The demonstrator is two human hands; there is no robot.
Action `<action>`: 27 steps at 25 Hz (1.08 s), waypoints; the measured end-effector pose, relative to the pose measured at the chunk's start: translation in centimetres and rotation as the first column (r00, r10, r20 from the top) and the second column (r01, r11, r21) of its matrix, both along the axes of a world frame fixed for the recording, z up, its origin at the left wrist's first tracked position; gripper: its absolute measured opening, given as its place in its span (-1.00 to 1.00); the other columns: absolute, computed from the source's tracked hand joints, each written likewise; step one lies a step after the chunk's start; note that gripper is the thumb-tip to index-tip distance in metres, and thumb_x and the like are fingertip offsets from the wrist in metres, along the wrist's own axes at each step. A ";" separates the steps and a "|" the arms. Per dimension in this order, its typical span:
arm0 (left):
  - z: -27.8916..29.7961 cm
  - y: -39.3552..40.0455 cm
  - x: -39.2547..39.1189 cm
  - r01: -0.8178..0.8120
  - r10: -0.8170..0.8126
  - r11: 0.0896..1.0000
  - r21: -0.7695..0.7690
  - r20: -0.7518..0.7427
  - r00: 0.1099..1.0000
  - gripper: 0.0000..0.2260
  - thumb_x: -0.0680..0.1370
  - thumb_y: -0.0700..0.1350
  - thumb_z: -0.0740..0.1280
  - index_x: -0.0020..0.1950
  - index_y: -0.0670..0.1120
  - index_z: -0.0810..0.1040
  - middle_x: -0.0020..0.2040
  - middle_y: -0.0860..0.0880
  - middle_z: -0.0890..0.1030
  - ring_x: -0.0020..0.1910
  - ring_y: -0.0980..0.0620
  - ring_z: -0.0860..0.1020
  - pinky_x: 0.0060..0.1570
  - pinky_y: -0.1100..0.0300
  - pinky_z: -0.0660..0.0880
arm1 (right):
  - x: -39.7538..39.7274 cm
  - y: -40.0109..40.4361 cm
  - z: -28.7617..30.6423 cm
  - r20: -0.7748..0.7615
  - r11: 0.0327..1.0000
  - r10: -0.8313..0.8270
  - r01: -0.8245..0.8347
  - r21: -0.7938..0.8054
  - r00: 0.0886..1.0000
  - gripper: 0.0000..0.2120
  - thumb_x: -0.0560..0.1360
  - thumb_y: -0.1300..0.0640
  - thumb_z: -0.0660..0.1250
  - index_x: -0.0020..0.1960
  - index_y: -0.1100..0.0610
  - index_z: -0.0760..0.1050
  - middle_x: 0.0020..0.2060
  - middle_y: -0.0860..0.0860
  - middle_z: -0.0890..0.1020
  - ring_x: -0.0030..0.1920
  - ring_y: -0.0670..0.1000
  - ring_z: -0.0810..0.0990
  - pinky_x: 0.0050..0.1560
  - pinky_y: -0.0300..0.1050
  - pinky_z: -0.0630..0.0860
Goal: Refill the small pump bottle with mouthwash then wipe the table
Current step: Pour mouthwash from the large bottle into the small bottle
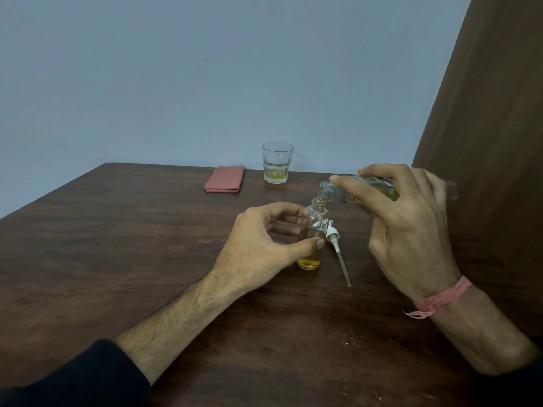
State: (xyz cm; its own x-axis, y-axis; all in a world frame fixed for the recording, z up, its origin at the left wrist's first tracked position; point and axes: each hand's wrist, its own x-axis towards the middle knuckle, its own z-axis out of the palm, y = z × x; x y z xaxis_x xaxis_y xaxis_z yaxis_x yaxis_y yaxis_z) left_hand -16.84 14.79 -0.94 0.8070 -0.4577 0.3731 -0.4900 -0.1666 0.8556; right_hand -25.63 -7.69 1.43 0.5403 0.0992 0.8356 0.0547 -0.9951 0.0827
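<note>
A small clear bottle (312, 254) stands upright on the dark wooden table (117, 245), with yellow liquid in its bottom part. My left hand (258, 248) grips it between thumb and fingers. My right hand (411, 224) holds a larger clear bottle (332, 192) of yellow mouthwash tipped almost flat, its mouth right over the small bottle's open neck. A thin stream runs from one into the other. The white pump head with its long dip tube (340, 257) lies on the table just right of the small bottle.
A folded pink cloth (224, 179) lies near the table's far edge. Beside it on the right stands a glass tumbler (276, 163) with a little yellow liquid. A brown curtain (493, 127) hangs along the right side. A blue-grey wall is behind.
</note>
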 end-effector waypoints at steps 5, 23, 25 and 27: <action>-0.1 -0.1 0.0 0.008 -0.008 1.000 0.003 -0.001 1.000 -0.63 0.45 0.08 0.73 0.23 0.15 0.77 0.11 0.24 0.82 0.13 0.30 0.76 0.13 0.44 0.64 | 0.1 0.0 0.0 0.005 1.000 -0.001 0.001 -0.001 1.000 -0.14 0.36 0.51 0.47 0.53 -0.13 0.57 0.33 0.09 0.61 0.28 0.23 0.58 0.40 0.28 0.35; -0.1 0.0 0.0 0.000 0.000 1.000 -0.006 0.007 1.000 -0.62 0.46 0.07 0.73 0.24 0.11 0.78 0.09 0.20 0.83 0.12 0.28 0.77 0.13 0.47 0.62 | 0.0 0.0 0.0 0.000 1.000 0.002 -0.002 0.007 1.000 -0.14 0.36 0.51 0.46 0.52 -0.13 0.58 0.33 0.08 0.61 0.27 0.22 0.58 0.40 0.28 0.35; -0.1 -0.1 0.0 0.001 -0.001 1.000 -0.002 0.010 1.000 -0.61 0.46 0.07 0.73 0.25 0.11 0.78 0.10 0.20 0.83 0.12 0.28 0.77 0.12 0.47 0.62 | 0.0 0.0 0.0 -0.001 1.000 0.002 -0.002 0.007 1.000 -0.14 0.37 0.51 0.46 0.53 -0.13 0.58 0.34 0.08 0.61 0.27 0.22 0.58 0.40 0.28 0.35; -0.1 0.0 0.1 0.002 -0.002 1.000 0.003 0.010 1.000 -0.61 0.46 0.08 0.73 0.25 0.11 0.77 0.10 0.20 0.83 0.12 0.28 0.77 0.15 0.45 0.64 | 0.1 0.0 0.0 -0.001 1.000 -0.001 0.001 0.003 1.000 -0.15 0.37 0.51 0.46 0.53 -0.12 0.58 0.34 0.09 0.61 0.27 0.23 0.58 0.40 0.28 0.35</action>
State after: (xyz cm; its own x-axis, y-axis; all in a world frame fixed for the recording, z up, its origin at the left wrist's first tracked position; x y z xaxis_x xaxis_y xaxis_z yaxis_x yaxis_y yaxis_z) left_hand -16.75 14.74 -1.03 0.8021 -0.4607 0.3799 -0.4990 -0.1678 0.8502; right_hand -25.57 -7.72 1.45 0.5413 0.0960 0.8353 0.0540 -0.9954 0.0794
